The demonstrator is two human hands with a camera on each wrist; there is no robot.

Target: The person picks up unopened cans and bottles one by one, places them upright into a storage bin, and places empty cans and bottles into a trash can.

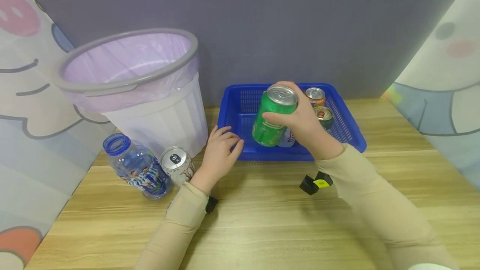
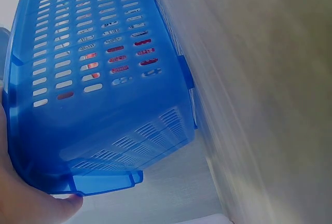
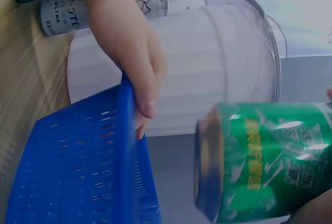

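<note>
Watching from afar, I put the green can [image 1: 268,130] at the centre: the right hand [image 1: 301,120] grips it around the upper body, thumb across the face toward the head camera, other fingers hidden behind. Its long axis stands close to upright, lid up, and in the right wrist view its base shows clear above the rim of the blue basket [image 1: 262,156], so I read it as hanging over the basket's near part. The left hand [image 1: 220,155] lies to the can's left, its loose fingers resting on the basket's front left corner. The right hand is the nearer one; a gap separates the left from the can. On that left side I see the white bin [image 1: 165,116], with a pale can [image 1: 179,168] and a clear bottle [image 1: 144,172] beside it.
</note>
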